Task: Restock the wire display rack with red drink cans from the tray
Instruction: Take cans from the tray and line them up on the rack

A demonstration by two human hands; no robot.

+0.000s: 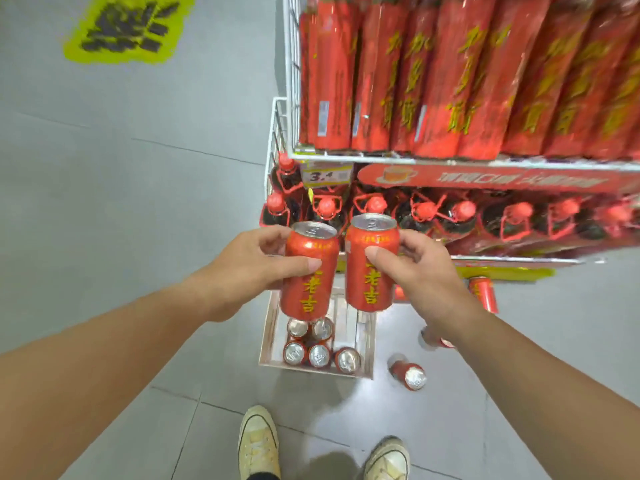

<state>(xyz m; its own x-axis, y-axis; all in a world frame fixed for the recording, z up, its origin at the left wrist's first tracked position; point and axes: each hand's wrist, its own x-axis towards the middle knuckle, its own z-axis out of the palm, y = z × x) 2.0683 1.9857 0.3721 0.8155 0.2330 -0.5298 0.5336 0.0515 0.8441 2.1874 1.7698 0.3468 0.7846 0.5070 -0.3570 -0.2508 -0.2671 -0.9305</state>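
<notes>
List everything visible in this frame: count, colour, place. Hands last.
held red aluminium drink cans: 2, red with yellow characters, one in each hand, left can, right can
clear shallow tray: 1, transparent, on the floor below the hands
silver-topped red cans in tray: 5 visible, upright
loose red cans on floor: at least 3, right of the tray
white wire display rack: 1, upper right
tall red packs: a row, count unclear, top shelf
dark bottles with red caps: a row, lower shelf
yellow price tag: 1, shelf edge
green floor sticker: 1, upper left
grey tiled floor
pale canvas sneakers: 2, bottom
left hand: gripping left can
right hand: gripping right can
</notes>
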